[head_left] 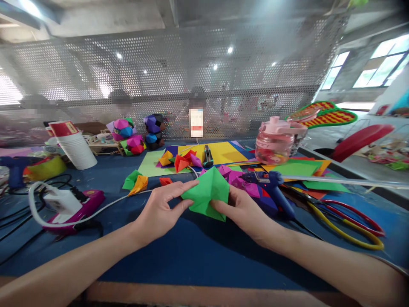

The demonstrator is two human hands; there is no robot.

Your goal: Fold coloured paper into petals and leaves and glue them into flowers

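Note:
A folded green paper piece [207, 192] is held just above the blue table [191, 251] between both hands. My left hand [161, 209] pinches its left corner with thumb and forefinger. My right hand [244, 209] grips its lower right edge, fingers closed under the paper. Several small folded paper pieces in orange, red, green and pink [180, 162] lie just beyond the hands. Flat coloured paper sheets [220, 152] are spread further back.
A blue glue gun [271, 187] lies right of my right hand, with red and yellow scissors [348, 224] beyond it. A pink jar [276, 143] stands behind. At left sit a pink power strip [73, 207] with cables and stacked paper cups [76, 147]. Finished paper balls [132, 136] rest at the back.

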